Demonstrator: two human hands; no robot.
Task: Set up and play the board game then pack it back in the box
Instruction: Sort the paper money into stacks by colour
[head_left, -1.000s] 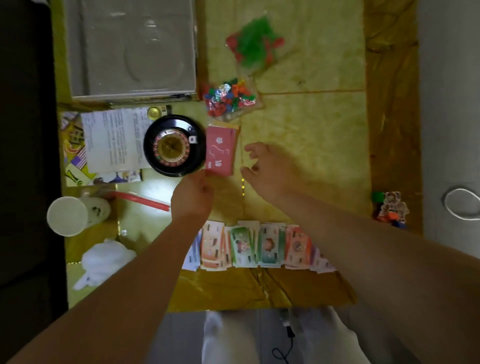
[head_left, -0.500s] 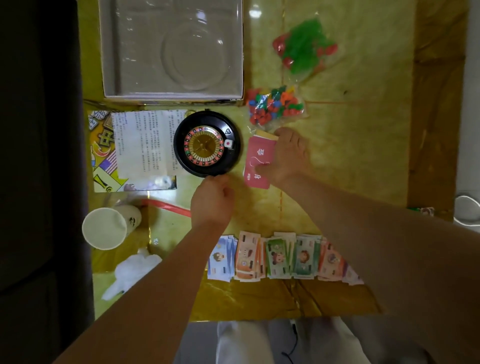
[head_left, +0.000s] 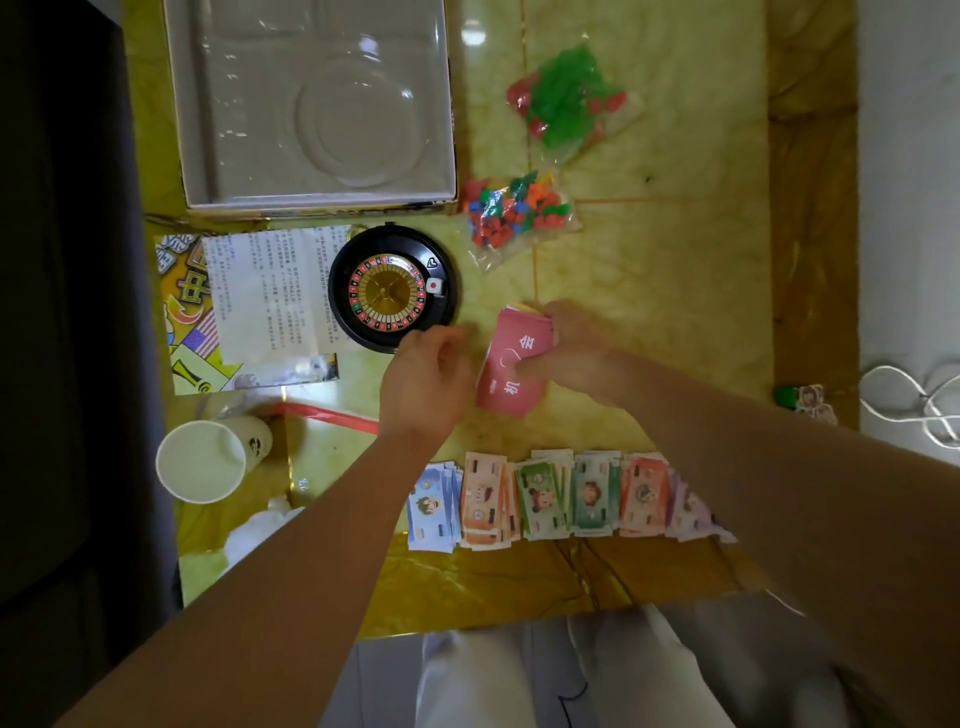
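— Legible, the rule sheet?
— Too small to read (print just grey lines). Hides most of the board beneath.
— And the box?
— Cut off at the top edge. Right side of pink cards covered by right hand.

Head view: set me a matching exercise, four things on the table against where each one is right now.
1 roulette wheel
2 pink card deck
3 paper cup
4 play money

A in a row along the table's near edge
B gripped by the right hand
C at the table's left edge
D beside the instruction sheet, near the open box

Pairs: 1-D, 2-B, 3-C, 4-A
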